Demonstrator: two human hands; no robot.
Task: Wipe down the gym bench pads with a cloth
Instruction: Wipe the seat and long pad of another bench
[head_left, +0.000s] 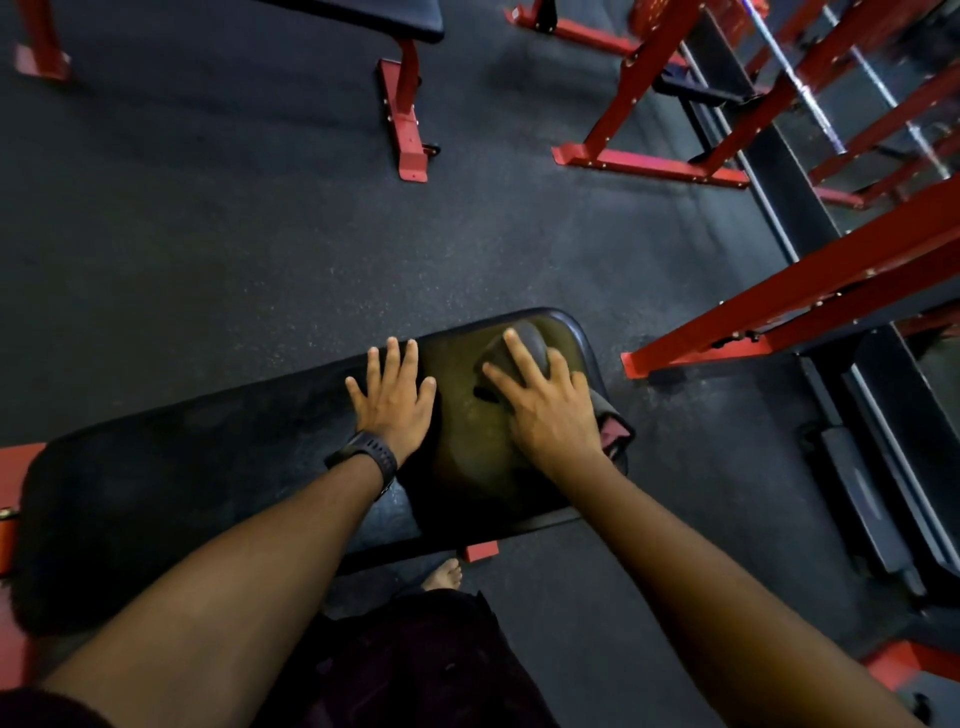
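Right hand, fingers spread, presses the cloth beneath it; left hand lies flat alongside on the surface. Cloth looks soft, limp: best held under the palm.

Your right hand covers most of the cloth, so its full shape cannot be told. Your left forearm hides part of the near edge of the bench pad. The 2nd bench is cut off at the top edge, and the rack blurs toward the right.
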